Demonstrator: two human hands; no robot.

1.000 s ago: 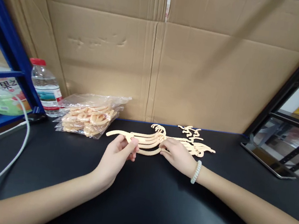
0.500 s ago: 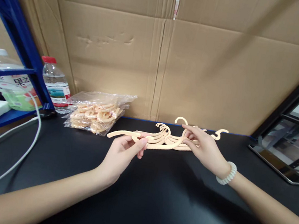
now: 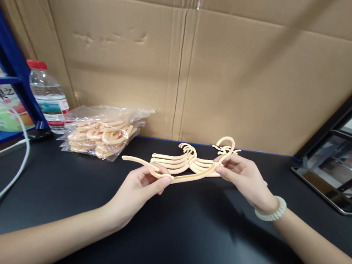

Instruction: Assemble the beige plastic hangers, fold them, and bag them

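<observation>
- The left hand (image 3: 141, 186) pinches 1 peach plastic hanger (image 3: 192, 175) between thumb and fingertips, clamped on its left arm.
- The right hand (image 3: 245, 177) has its fingers shut on the same hanger just below the hook, which curls upward above the fingers.
- The hanger spans between the 2 hands, tilted up toward the right and lifted just above the black table (image 3: 179, 243).
- A stack of matching hangers (image 3: 171, 161) lies on the table right behind the held hanger, their hooks bunched at the middle.
- A white beaded bracelet (image 3: 272, 210) sits on the right wrist.
- A clear plastic bag of hangers (image 3: 103, 132) rests to the left of the stack, against the cardboard wall (image 3: 254, 73).
- A water bottle (image 3: 47, 95) with a red cap stands left of the bag, beside the blue shelf frame (image 3: 5, 53).
- A white cable (image 3: 5, 188) trails across the table's left side.
- A tablet (image 3: 326, 192) lies flat at the far right, well apart from the hands.
</observation>
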